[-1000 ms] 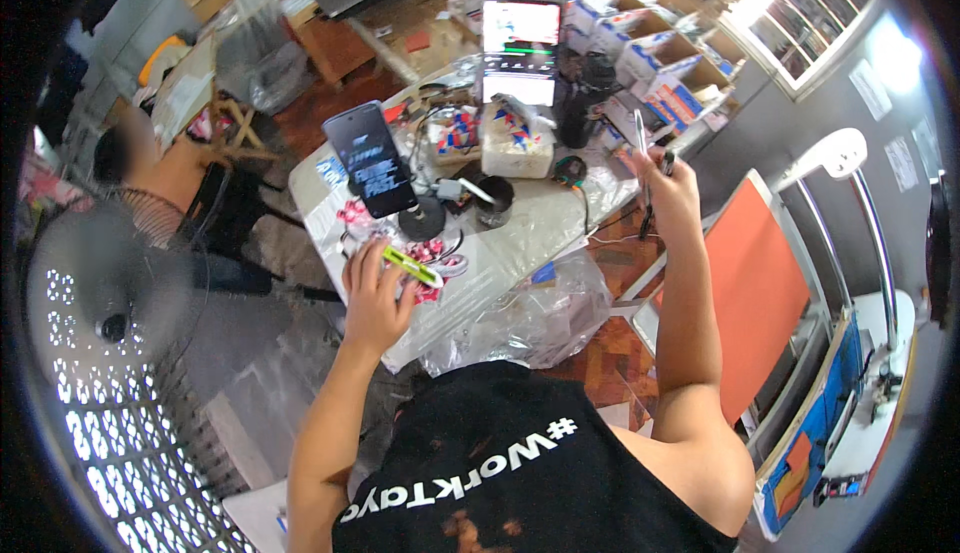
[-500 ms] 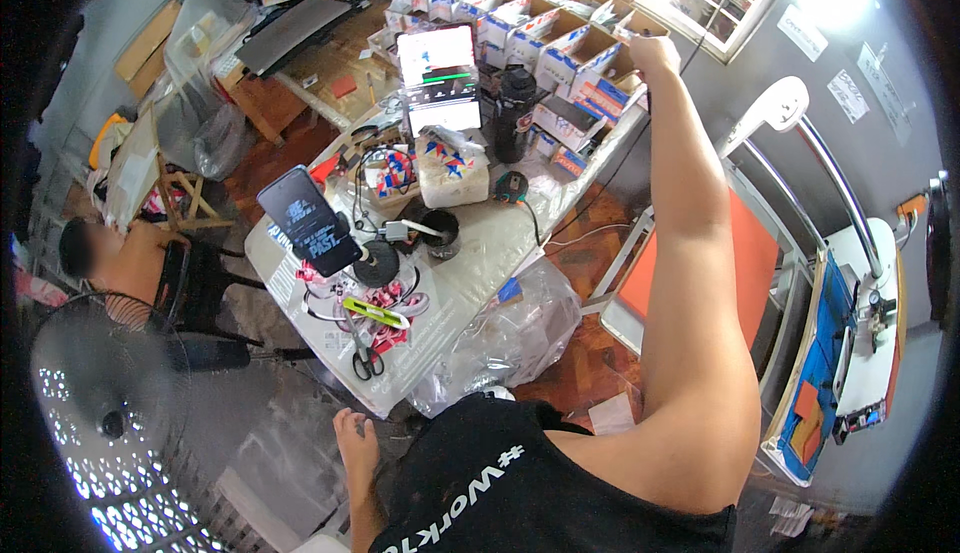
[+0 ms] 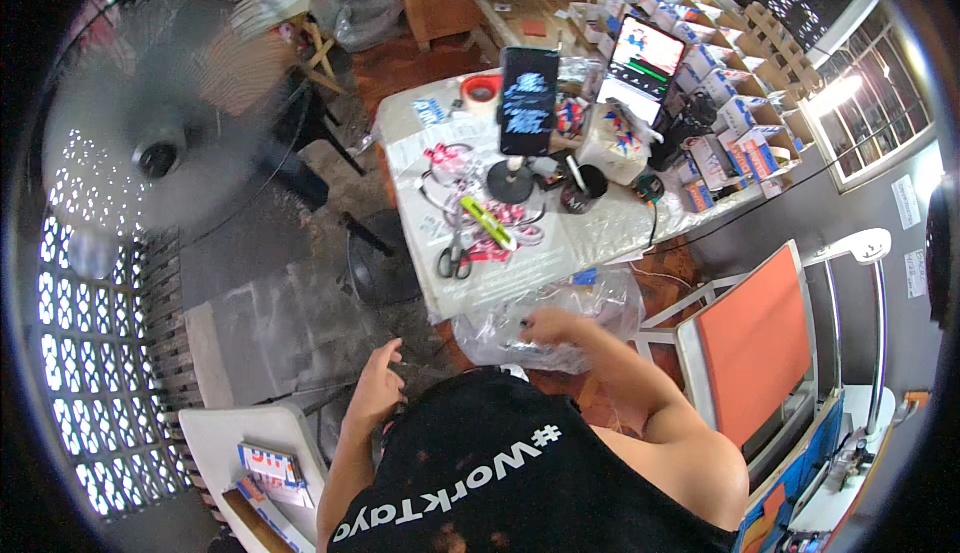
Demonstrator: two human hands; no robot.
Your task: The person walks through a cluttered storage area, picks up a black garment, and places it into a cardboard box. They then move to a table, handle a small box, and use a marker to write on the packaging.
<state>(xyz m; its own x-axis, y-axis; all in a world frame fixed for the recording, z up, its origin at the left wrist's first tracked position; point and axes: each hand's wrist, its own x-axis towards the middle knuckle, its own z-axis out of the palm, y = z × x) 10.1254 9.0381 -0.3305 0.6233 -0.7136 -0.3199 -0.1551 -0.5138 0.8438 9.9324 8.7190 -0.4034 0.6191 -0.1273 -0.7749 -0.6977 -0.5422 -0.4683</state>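
My right hand [image 3: 555,328] is drawn in close to my body, over a clear plastic bag [image 3: 600,308] that hangs at the table's near edge. Its fingers are curled, and a small dark thing seems to show at the fingertips, too small to name. Low at my left side, my left hand [image 3: 378,383] holds nothing I can see, its fingers apart. Nearest to the hands on the white-covered table [image 3: 400,143] lie black-handled scissors [image 3: 455,260] and a yellow-green utility knife [image 3: 488,223], on pink and white straps [image 3: 515,215].
A phone [image 3: 528,103] on a round stand, a black cup [image 3: 582,191], a tape measure [image 3: 648,188] and a lit tablet [image 3: 640,68] occupy the table. Rows of cardboard boxes [image 3: 740,148] line the far right. A fan [image 3: 157,160] spins at left; an orange-topped panel [image 3: 755,343] stands right.
My right hand has come back from the far boxes to near my body. The view has swung left, bringing a white chair with small boxes into sight. My left hand stays low.
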